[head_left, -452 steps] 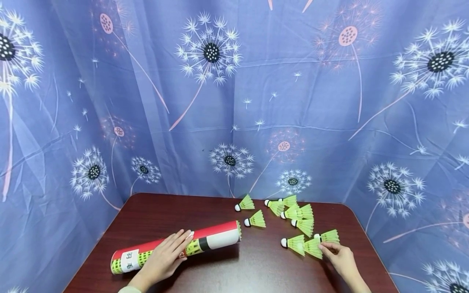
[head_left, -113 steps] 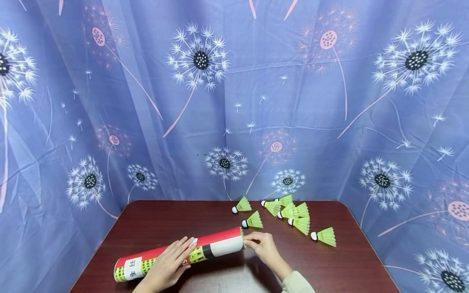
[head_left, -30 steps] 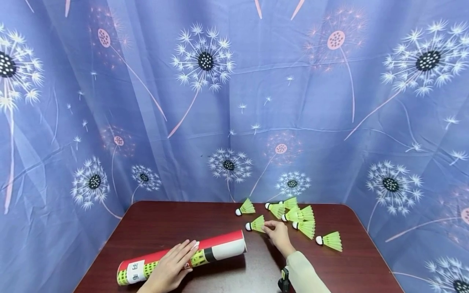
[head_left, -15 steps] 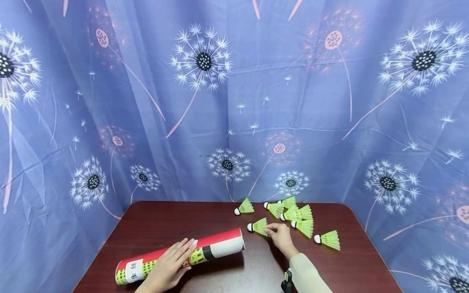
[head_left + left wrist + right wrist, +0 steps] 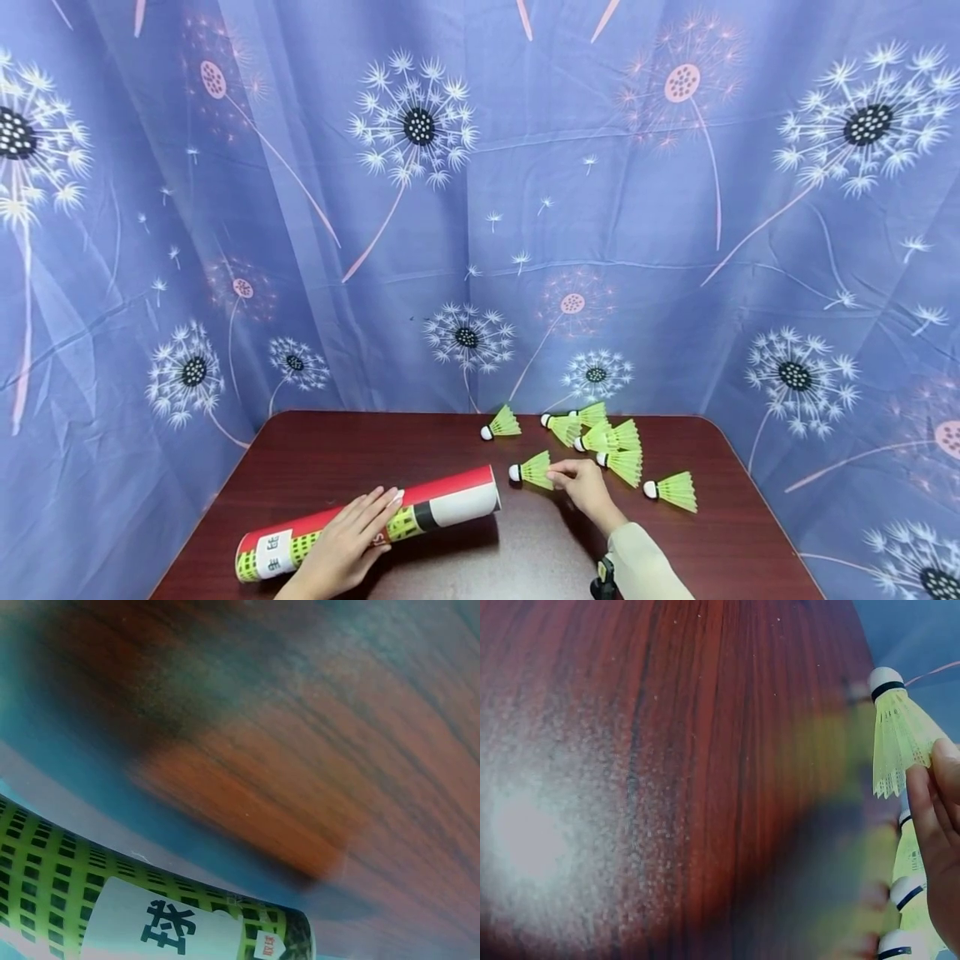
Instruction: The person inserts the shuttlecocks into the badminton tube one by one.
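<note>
My right hand [image 5: 588, 490] pinches the skirt edge of a yellow-green shuttlecock [image 5: 534, 471] between thumb and fingertips. Its white cork points left, towards the tube; the right wrist view shows the same shuttlecock [image 5: 900, 735] with a black band below the cork. A red, white and green shuttlecock tube [image 5: 457, 500] lies slantwise on the table, its right end facing the held shuttlecock. Across the tube's middle rests my left hand [image 5: 348, 537], fingers laid straight along the top and thumb on the near side. In the left wrist view, the tube's printed end [image 5: 187, 915] appears below.
Several shuttlecocks lie clustered at the back right, one of them a shuttlecock [image 5: 621, 465] close behind my right hand. A single shuttlecock [image 5: 671, 492] lies farther right, another shuttlecock [image 5: 501, 423] near the back edge. Around the dark wooden table [image 5: 337, 454] hangs a blue dandelion-print curtain [image 5: 480, 208].
Two front shuttlecocks have left the table since the oldest frame. My right hand was at the tube's mouth, then took another shuttlecock and shifted it slightly right and nearer. My left hand stayed.
</note>
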`<state>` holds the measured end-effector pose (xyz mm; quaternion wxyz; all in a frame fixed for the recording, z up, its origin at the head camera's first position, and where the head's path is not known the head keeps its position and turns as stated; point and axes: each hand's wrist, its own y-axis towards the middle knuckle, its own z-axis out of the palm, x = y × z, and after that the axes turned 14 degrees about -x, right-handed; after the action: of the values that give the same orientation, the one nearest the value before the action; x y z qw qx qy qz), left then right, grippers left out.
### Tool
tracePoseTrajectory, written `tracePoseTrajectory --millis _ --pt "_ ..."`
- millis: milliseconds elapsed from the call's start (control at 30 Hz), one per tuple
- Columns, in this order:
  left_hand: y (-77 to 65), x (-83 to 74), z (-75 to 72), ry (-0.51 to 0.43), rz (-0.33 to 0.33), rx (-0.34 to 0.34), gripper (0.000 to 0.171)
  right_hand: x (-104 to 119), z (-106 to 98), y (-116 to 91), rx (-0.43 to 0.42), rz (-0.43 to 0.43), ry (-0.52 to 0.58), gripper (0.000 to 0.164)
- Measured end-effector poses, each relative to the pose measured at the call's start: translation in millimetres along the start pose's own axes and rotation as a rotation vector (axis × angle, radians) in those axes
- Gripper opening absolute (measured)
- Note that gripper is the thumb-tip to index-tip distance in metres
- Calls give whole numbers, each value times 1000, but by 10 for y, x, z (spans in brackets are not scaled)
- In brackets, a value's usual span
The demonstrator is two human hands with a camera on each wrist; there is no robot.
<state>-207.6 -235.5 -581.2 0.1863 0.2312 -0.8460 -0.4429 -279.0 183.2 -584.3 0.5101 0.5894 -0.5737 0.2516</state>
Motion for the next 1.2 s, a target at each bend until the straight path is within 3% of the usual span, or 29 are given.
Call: tracePoseTrajectory --millis 500,733,833,1000,1200 --pt "-14 20 -21 -15 -8 15 55 158 -121 -25 71 -132 53 12" --pt "-31 31 -29 -27 -9 16 57 336 -196 -116 102 -85 113 11" --pt "-24 37 -28 -27 -3 6 57 430 -214 -158 121 -112 167 11" --pt "6 31 -22 -39 19 -12 56 413 -154 -176 129 -176 210 11" --pt "16 8 -19 -31 9 -11 56 386 -29 -189 157 -193 268 14"
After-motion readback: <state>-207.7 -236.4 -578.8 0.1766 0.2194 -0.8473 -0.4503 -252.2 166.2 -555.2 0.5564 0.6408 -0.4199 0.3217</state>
